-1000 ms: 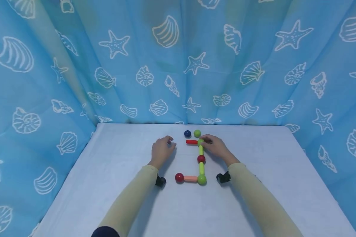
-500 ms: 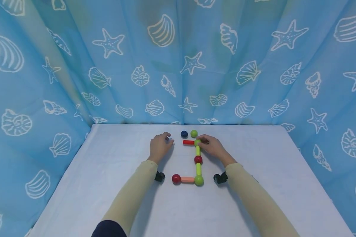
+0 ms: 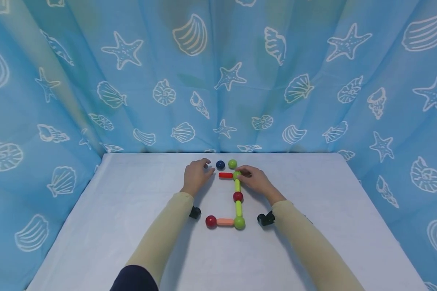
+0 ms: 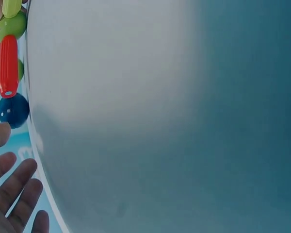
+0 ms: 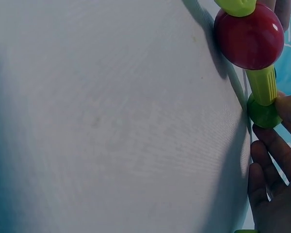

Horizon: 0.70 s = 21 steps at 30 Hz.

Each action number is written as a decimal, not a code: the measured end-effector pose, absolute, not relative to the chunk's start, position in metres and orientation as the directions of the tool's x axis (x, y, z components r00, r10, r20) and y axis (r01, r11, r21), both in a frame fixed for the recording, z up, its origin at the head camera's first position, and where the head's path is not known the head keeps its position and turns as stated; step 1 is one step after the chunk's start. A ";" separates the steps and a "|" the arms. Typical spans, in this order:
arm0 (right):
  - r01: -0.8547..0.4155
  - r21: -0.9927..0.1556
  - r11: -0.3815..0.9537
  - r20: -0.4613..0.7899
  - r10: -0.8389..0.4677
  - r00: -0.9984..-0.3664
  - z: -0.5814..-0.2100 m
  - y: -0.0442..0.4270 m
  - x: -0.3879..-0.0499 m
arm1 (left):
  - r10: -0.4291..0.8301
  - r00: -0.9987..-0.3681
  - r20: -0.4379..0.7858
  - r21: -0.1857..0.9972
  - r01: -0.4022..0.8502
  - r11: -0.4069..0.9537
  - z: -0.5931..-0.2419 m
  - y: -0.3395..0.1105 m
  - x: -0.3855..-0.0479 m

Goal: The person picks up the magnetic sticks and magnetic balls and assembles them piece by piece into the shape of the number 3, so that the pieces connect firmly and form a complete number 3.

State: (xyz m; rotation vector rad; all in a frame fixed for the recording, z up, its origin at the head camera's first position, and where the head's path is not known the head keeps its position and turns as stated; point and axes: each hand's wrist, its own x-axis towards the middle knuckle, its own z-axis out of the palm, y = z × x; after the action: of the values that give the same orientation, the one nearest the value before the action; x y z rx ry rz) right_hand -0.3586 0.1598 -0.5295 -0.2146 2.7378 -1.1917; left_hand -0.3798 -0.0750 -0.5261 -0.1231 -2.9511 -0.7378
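My right hand pinches the green ball at the far corner of a ball-and-rod construction toy; in the right wrist view, thumb and fingertips meet that green ball. A red rod sticks out leftward from it. Toward me run a yellow-green rod, a red ball, another yellow-green rod and a green ball. A pink rod joins that to a red ball. Just left of the red rod's free end, my left hand hovers, fingers spread and holding nothing.
Behind the red rod lie a loose dark blue ball and a loose green ball. The white table ends at a blue shell-print curtain. Dark wrist cameras hang under both forearms.
My left hand has come closer to the red rod and the dark blue ball. The right hand stays at the green ball. The head view has swung slightly right.
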 end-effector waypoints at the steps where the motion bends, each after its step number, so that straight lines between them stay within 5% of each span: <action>1: -0.069 -0.734 0.675 -0.079 -0.186 -0.979 -0.530 0.160 -0.359 | 0.058 -0.992 0.111 0.469 0.103 0.877 -0.526 -0.074 -0.381; 21: -0.076 -0.730 0.679 -0.070 -0.185 -0.980 -0.529 0.160 -0.357 | 0.169 -0.982 0.089 0.479 0.191 0.857 -0.522 -0.059 -0.391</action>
State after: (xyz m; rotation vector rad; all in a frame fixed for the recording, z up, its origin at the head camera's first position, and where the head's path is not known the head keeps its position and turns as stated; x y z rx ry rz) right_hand -0.3567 0.1598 -0.5285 -0.2155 2.7503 -1.1869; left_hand -0.3911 -0.0586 -0.5217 -0.2893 -2.9843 -0.7768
